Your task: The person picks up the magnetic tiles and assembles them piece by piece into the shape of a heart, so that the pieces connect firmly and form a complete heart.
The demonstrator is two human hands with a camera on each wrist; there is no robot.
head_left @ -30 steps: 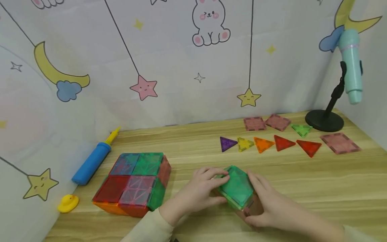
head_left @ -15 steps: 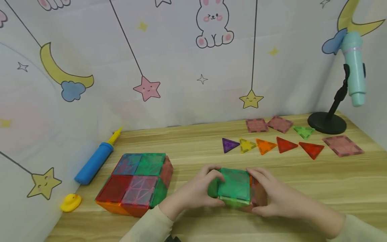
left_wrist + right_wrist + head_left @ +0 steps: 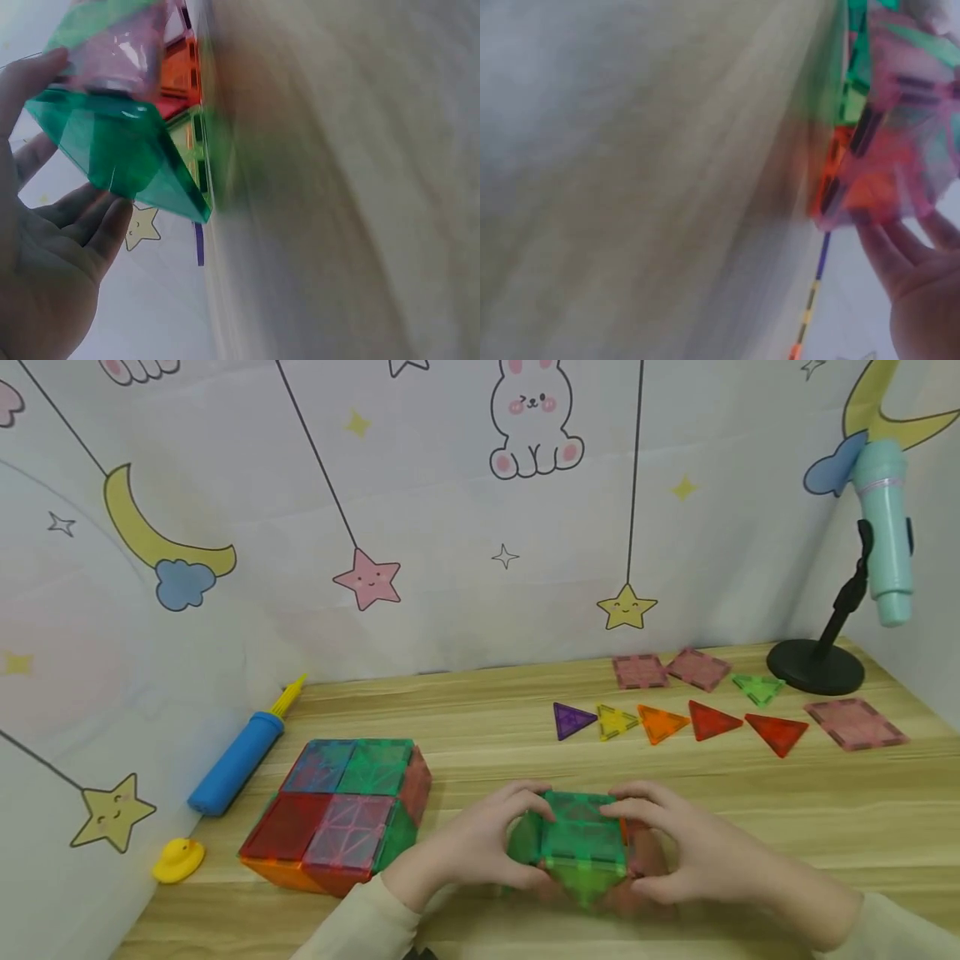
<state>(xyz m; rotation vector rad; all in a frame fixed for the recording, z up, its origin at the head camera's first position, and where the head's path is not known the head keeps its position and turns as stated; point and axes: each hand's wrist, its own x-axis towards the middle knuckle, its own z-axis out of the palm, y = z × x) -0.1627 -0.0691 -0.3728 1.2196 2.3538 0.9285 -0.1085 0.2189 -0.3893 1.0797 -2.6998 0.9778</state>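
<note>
A small magnetic-tile block (image 3: 583,827) stands near the front of the table, with a green square on top, a light green triangle facing me and pink and orange tiles at its right. My left hand (image 3: 491,843) holds its left side, fingers bent over the top edge and thumb low in front. On the opposite side my right hand (image 3: 686,843) grips it the same way, beside the pink tiles. The left wrist view shows a green triangle tile (image 3: 112,150) against my left fingers. Pink tiles (image 3: 892,150) meet my right fingertips in the right wrist view.
At left sits a larger magnetic-tile box (image 3: 337,810), near a blue pump (image 3: 236,764) and a yellow toy duck (image 3: 178,860). Behind the hands lie a row of triangle tiles (image 3: 663,724) and pink square tiles (image 3: 855,723). A microphone stand (image 3: 816,667) occupies the back right.
The small block has turned from a skewed, tilted pose to facing me squarely, and sits slightly lower. Both hands have stayed on it, shifting their fingers over the top. The view has moved slightly.
</note>
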